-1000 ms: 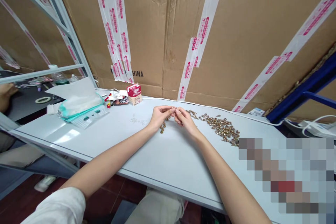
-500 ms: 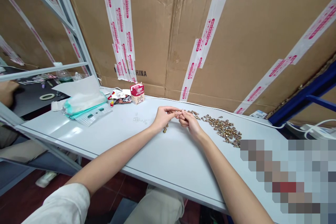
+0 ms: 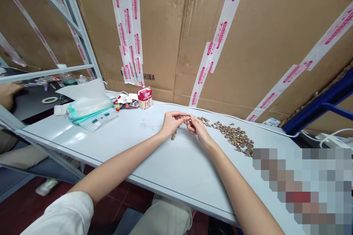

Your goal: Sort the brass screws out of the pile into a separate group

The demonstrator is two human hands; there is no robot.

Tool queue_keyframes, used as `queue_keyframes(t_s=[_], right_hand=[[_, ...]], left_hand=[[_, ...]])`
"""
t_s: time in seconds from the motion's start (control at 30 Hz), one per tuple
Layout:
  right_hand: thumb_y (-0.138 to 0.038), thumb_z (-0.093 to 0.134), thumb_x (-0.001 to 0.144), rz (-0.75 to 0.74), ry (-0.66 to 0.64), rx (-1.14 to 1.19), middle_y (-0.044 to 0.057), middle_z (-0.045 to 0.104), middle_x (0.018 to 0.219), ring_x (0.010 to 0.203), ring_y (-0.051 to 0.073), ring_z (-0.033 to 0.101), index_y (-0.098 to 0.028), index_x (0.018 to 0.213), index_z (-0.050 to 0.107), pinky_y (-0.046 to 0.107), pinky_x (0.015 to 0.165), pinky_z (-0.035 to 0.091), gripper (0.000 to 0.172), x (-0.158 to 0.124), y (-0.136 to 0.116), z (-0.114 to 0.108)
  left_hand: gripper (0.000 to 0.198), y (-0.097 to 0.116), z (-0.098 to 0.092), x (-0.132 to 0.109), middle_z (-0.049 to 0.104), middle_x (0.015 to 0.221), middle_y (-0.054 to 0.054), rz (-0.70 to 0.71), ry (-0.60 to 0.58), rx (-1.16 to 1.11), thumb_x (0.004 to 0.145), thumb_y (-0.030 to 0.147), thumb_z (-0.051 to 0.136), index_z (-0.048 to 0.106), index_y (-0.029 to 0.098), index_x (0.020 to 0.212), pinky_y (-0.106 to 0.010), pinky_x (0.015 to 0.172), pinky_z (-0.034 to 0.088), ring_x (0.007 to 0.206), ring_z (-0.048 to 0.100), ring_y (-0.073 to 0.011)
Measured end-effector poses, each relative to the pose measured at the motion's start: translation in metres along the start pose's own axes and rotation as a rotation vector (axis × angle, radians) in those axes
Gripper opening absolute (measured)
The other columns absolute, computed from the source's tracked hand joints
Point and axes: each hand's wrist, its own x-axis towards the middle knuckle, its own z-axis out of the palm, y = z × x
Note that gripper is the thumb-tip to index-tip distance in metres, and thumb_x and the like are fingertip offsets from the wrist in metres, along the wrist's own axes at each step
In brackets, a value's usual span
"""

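My left hand point(image 3: 171, 123) and my right hand point(image 3: 197, 126) meet fingertip to fingertip above the white table point(image 3: 182, 165). Both are closed in a pinch; whatever lies between the fingertips is too small and hidden to name. A few brass-coloured metal pieces point(image 3: 173, 136) lie under and beside my left hand, partly covered by it. Right of my right hand spreads a heap of small brass-coloured metal parts point(image 3: 234, 135), like screws or fittings. Several small clear rings point(image 3: 147, 125) are scattered on the tabletop to the left of my left hand.
A red and cream drink carton point(image 3: 145, 98) stands by the cardboard wall point(image 3: 160, 44), with wrappers point(image 3: 127, 101) beside it. Farther left lies a teal-edged plastic pack point(image 3: 89, 110). A white cable runs along the back edge. Another person's hand point(image 3: 9, 93) shows at far left; the lower right is pixelated.
The view has shifted very slightly. My right hand's fingers have moved a little against my left fingertips; the pinch stays in the same place.
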Motion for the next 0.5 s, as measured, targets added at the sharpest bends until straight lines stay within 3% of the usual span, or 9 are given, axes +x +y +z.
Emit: queue_keyframes(t_s=[0.5], right_hand=[[-0.055, 0.044, 0.079, -0.117, 0.034, -0.020, -0.007, 0.022, 0.050, 0.043, 0.006, 0.015, -0.019, 0.066, 0.038, 0.022, 0.041, 0.011, 0.039, 0.003, 0.010, 0.001]], left_hand=[[0.025, -0.002, -0.001, 0.000, 0.061, 0.055, -0.002, 0.036, 0.064, 0.039, 0.064, 0.036, 0.066, 0.067, 0.012, 0.070, -0.022, 0.052, 0.042, 0.052, 0.054, -0.0100]])
